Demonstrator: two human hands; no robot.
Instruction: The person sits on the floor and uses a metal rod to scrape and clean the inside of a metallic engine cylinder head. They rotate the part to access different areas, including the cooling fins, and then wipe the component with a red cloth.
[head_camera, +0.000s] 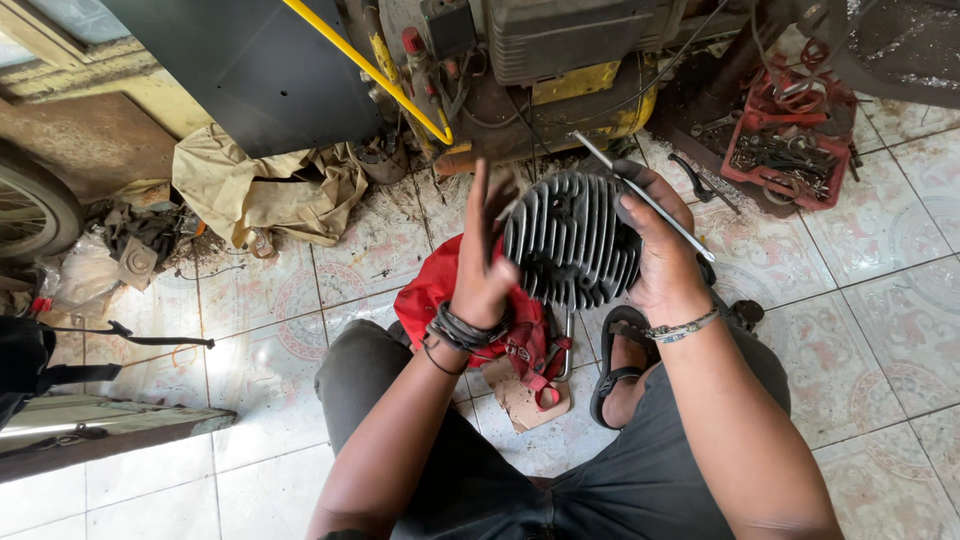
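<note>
A finned grey engine cylinder head (572, 240) is held up above a red cloth (440, 285) on the tiled floor (260, 300). The right hand (665, 250) grips its right side, its fingers closed around it and a thin metal rod (640, 195). The left hand (485, 260) presses flat against its left side, fingers open and extended. A red parts tray (790, 140) lies well to its upper right.

**Bright daylight on the floor, dark machine above**

Even daylight fills the tiled floor (880, 330), brightest at the right and lower left of the frame. The machine (540, 70) at the upper centre sits in deep shadow. The left hand (482, 262) is slightly motion-blurred. Straight lines bend toward the frame edges.
</note>
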